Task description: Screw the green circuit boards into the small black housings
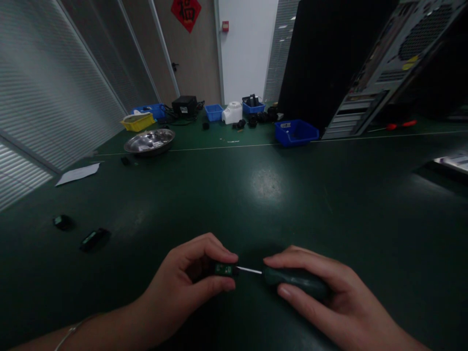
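Note:
Between the thumb and fingers of my left hand (190, 278) is a small dark part with a green circuit board (224, 269) on its face. My right hand (325, 287) is wrapped round the dark green handle of a screwdriver (296, 280). The thin metal shaft points left, and its tip meets the right end of the small part. Whether the tip sits in a screw or a gap I cannot tell. Both hands are low over the green tabletop, near the front.
Two small dark parts, a nearer one (94, 239) and a farther one (63, 222), lie at left. Farther back are a metal bowl (149, 141), a yellow bin (138, 122), a blue bin (296, 133) and a white device (232, 112). A computer case (329, 68) stands at back right.

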The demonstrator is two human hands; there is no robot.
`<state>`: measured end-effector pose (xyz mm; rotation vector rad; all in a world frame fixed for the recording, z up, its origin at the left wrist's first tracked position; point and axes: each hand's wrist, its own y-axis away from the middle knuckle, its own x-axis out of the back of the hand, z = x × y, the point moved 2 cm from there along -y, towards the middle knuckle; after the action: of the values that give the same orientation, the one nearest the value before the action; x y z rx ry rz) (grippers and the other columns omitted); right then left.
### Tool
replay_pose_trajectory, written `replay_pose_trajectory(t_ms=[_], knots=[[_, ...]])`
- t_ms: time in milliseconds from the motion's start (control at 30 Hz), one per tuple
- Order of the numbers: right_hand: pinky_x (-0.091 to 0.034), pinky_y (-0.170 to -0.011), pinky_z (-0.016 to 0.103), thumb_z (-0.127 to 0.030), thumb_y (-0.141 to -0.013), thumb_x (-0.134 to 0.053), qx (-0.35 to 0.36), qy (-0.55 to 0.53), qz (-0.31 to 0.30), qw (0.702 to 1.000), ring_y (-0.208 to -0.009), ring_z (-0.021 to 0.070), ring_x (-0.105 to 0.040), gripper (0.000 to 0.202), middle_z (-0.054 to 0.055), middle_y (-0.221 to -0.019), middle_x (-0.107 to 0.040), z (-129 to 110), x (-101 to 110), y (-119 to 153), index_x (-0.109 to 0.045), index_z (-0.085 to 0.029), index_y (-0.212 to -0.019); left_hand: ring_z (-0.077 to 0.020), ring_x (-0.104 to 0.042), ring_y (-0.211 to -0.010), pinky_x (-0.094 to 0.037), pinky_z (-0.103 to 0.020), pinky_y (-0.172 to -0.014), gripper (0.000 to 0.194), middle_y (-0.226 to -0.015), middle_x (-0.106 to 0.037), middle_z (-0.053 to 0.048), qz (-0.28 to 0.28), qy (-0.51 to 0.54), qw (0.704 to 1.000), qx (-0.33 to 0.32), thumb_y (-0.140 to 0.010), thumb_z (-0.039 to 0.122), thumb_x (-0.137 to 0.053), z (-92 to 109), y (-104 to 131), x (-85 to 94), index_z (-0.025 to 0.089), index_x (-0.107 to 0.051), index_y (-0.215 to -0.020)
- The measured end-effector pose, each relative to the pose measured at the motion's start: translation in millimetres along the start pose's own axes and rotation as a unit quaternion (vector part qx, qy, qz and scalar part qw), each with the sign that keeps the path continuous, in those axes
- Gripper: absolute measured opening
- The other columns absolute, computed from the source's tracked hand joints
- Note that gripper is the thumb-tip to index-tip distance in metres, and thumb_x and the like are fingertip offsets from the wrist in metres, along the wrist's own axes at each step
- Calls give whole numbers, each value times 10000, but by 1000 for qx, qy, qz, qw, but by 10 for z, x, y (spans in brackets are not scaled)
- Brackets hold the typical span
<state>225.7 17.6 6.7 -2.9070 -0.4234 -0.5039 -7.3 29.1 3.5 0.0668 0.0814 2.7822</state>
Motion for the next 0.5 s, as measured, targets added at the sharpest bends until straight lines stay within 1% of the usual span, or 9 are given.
replay_pose_trajectory(t_ms=[100, 200, 333, 500], knots=[[-600, -626, 276, -243, -791, -742, -3, -5, 5, 1000, -854, 248, -731, 241, 21, -942, -769, -2, 8, 8, -769, -361, -999, -130, -590, -727, -480, -230, -631, 212, -808, -628, -9, -5, 41, 999, 29, -705, 76, -783, 3, -3, -8, 206, -763, -872], [-600, -637, 276, -225, -782, -747, 7, -12, 4, 1000, -851, 246, -731, 274, 17, -935, -773, -6, 9, -2, -765, -372, -1012, -116, -599, -682, -501, -227, -612, 205, -800, -616, 1, -14, 92, 994, 52, -699, 77, -786, -5, -11, -26, 208, -766, -856], [-595, -651, 275, -213, -793, -736, 8, -14, -10, 1000, -813, 230, -731, 267, 20, -894, -770, -14, -1, -20, -766, -353, -1019, -103, -629, -648, -524, -223, -612, 192, -795, -613, 7, -15, 137, 988, 66, -700, 80, -787, -22, -9, -43, 199, -770, -850], [-583, -637, 251, -210, -783, -748, 13, -20, -5, 1000, -826, 223, -727, 274, 14, -917, -771, -17, -1, -24, -766, -360, -1011, -96, -654, -631, -536, -211, -611, 178, -786, -631, 9, -27, 170, 983, 70, -724, 82, -775, -43, -9, -52, 200, -770, -858]])
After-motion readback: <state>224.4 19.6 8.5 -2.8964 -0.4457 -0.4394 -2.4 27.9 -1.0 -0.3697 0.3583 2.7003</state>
